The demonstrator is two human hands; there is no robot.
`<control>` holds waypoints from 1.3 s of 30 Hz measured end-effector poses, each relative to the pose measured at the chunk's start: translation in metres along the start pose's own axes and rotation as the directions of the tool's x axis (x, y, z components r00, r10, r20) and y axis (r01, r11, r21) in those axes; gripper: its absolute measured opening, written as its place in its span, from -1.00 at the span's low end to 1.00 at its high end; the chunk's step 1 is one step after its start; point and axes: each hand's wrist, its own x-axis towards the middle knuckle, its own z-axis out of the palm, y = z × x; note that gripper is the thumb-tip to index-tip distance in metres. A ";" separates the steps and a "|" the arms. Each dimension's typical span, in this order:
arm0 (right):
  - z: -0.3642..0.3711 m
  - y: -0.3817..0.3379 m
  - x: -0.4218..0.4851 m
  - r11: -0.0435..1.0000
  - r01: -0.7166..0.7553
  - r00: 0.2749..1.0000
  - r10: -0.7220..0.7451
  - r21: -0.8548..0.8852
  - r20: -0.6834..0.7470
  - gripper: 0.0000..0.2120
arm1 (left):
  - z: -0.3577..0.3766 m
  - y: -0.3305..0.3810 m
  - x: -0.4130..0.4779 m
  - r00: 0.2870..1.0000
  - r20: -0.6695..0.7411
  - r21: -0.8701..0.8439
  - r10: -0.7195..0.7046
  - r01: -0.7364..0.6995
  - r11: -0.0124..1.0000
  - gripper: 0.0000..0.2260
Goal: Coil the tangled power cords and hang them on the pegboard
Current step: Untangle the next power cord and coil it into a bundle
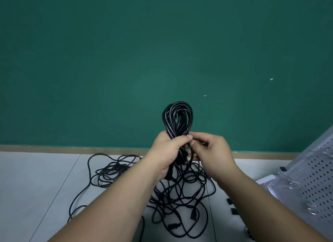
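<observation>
L hand [167, 151] is raised in front of the green wall [126, 52], fingers [186, 137] wrapped tight round the waist of a black cord coil [178, 117]. The coil's loop stands upright above the fist. Its lower strands hang out below the palm, down toward the surface [36, 187].

R hand [214, 151] sits just beside the L, thumb and fingers [198, 136] pinched together at the coil's waist, right against the L thumb. It's prob. a strand of the coil they pinch, but the spot is too dark and crowded to be sure.

Rest of the tangled cords [180, 193] lie in a loose heap on the white surface directly under both hands, w/ a black plug [193, 213] showing near the heap's front edge. A second, smaller snarl [111, 169] lies to the L of it, one long strand curving away toward the near edge.

Pegboard [315, 178], pale grey and perforated, leans tilted at far R, well apart from the coil. A clear plastic bag [324, 151] lies on it; contents not legible. A few small black pieces [233, 212] lie on the surface btw. the heap and the pegboard.
</observation>
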 end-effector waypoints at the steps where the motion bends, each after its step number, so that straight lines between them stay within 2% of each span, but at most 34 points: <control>1: 0.002 0.001 0.000 1.000 0.001 1.000 -0.002 -0.013 -0.024 -0.77 | 0.001 -0.001 0.000 1.000 -0.008 -0.007 -0.001 0.001 1.000 -0.90; 7: 0.007 0.000 0.001 0.999 0.033 0.995 -0.036 -0.030 -0.097 -0.76 | 0.006 -0.003 -0.005 0.999 -0.032 0.034 0.044 -0.043 0.998 -0.81; 10: 0.010 -0.002 -0.001 0.999 0.050 0.993 -0.052 -0.020 -0.108 -0.72 | 0.008 -0.001 -0.007 0.999 -0.002 -0.002 0.037 -0.037 0.999 -0.75; 14: 0.010 -0.003 -0.003 0.994 0.103 0.983 -0.105 -0.023 -0.150 -0.77 | 0.003 0.007 -0.010 0.998 0.070 -0.084 0.006 0.000 0.996 -0.82; 17: 0.008 -0.005 -0.002 0.987 0.131 0.974 -0.146 -0.096 -0.173 -0.79 | 0.003 0.009 -0.010 0.999 0.031 -0.080 -0.020 0.022 0.997 -0.84; 19: 0.010 -0.004 -0.001 0.980 0.091 0.962 -0.133 -0.177 -0.237 -0.81 | 0.006 0.011 -0.010 0.999 -0.017 -0.121 -0.048 0.046 0.992 -0.86; 21: 0.012 -0.002 0.000 0.995 -0.011 0.968 -0.014 -0.099 -0.250 -0.67 | 0.008 0.015 -0.009 0.996 -0.053 -0.209 -0.069 0.056 0.976 -0.89; 22: 0.014 -0.001 0.001 0.996 -0.084 0.979 0.085 0.013 -0.184 -0.60 | 0.008 0.018 -0.008 0.995 -0.068 -0.241 -0.069 0.051 0.969 -0.90; 23: 0.016 -0.001 0.000 0.979 -0.166 0.983 0.174 0.120 -0.055 -0.54 | 0.008 0.021 -0.008 0.995 -0.080 -0.256 -0.062 0.040 0.966 -0.93; 25: 0.018 -0.004 -0.004 0.919 -0.329 0.929 0.274 0.216 0.249 -0.47 | 0.007 0.025 -0.009 0.993 -0.115 -0.253 -0.040 0.010 0.967 -0.97; 26: 0.018 -0.007 -0.007 0.908 -0.363 0.897 0.279 0.209 0.343 -0.45 | 0.006 0.027 -0.009 0.989 -0.142 -0.251 -0.031 -0.005 0.968 -0.98; 27: 0.019 -0.009 -0.008 0.916 -0.361 0.883 0.276 0.175 0.379 -0.44 | 0.003 0.028 -0.007 0.984 -0.175 -0.256 -0.030 -0.016 0.967 -0.97; 29: 0.018 -0.008 -0.007 0.958 -0.279 0.908 0.240 0.069 0.344 -0.45 | -0.006 0.031 0.000 0.963 -0.268 -0.255 -0.020 -0.051 0.965 -0.94; 31: 0.012 -0.009 -0.004 0.985 -0.168 0.932 0.167 -0.025 0.322 -0.57 | -0.018 0.032 0.010 0.922 -0.385 -0.199 0.043 -0.128 0.972 -0.95; 34: -0.002 -0.016 -0.005 0.991 -0.072 0.908 0.111 -0.112 0.403 -0.78 | -0.035 0.033 0.024 0.863 -0.483 -0.078 0.149 -0.212 0.974 -0.96; 36: -0.013 -0.024 -0.010 0.968 0.038 0.881 0.085 -0.248 0.466 -0.81 | -0.049 0.035 0.029 0.809 -0.518 0.144 0.278 -0.238 0.961 -0.91; 38: -0.023 -0.031 -0.016 0.923 0.182 0.857 0.020 -0.339 0.515 -0.81 | -0.065 0.040 0.031 0.752 -0.485 0.456 0.447 -0.219 0.862 -0.87; 39: -0.027 -0.033 -0.018 0.907 0.239 0.856 -0.029 -0.346 0.516 -0.84 | -0.072 0.042 0.030 0.752 -0.438 0.574 0.492 -0.187 0.797 -0.86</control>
